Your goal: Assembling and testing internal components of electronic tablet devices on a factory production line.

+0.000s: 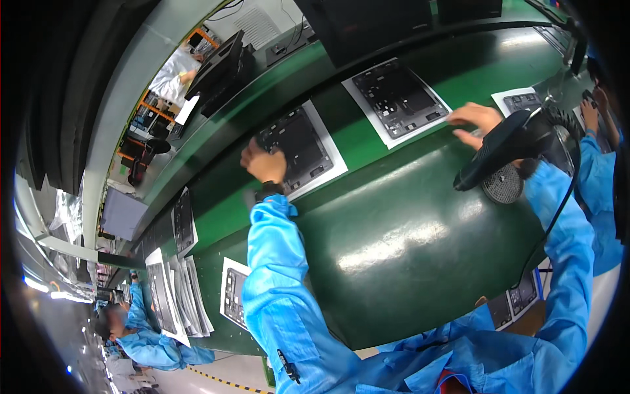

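White-clad person, orange rack beyond the left hand, blue-clad co-worker, striped floor tape to its lower left, bright lights farther left

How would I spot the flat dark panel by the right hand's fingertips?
On the long, glossy green workbench, look just left of the bare right hand. There, a flat, dark rectangular panel studded with small parts lies on a white sheet. Unlike the similar dark panel to its left, which the bare left hand partly covers, its face is in full view.
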The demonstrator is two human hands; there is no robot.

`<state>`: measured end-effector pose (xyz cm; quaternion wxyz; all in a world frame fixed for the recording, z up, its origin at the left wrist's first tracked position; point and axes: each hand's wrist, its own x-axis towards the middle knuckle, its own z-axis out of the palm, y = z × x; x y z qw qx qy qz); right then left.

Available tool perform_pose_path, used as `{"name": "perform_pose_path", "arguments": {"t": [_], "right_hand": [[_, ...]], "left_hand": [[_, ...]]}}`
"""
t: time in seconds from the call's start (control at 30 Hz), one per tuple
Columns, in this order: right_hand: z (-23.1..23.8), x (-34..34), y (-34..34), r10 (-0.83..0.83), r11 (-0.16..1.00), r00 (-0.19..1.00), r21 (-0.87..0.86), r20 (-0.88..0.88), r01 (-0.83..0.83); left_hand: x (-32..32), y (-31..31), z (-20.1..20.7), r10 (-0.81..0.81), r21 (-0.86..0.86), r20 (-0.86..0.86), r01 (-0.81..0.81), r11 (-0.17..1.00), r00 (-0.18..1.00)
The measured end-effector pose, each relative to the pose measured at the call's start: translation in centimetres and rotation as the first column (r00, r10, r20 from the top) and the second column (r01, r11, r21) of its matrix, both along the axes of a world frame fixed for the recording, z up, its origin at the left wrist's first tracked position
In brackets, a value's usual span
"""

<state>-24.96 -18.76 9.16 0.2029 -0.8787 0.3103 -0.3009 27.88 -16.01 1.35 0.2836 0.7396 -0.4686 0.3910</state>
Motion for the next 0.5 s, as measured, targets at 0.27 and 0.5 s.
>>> {"name": "perform_pose_path", "arguments": {"t": [0.27, 0.5], "right_hand": [[-5.2, 6.7, -10.2, -0.553, 0.832, 0.78, -0.244, -0.294, 0.498], [-5.8, 8.5, -10.0, -0.507, 0.859, 0.837, -0.042, -0.206, 0.51]], "left_hand": [[-17.6, -6.5, 3.7, -0.275, -0.265, -0.959, 0.566, 0.781, -0.069], [-21.2, -9.8, 3.8, -0.215, -0.314, -0.924, 0.305, 0.899, -0.316]]}}
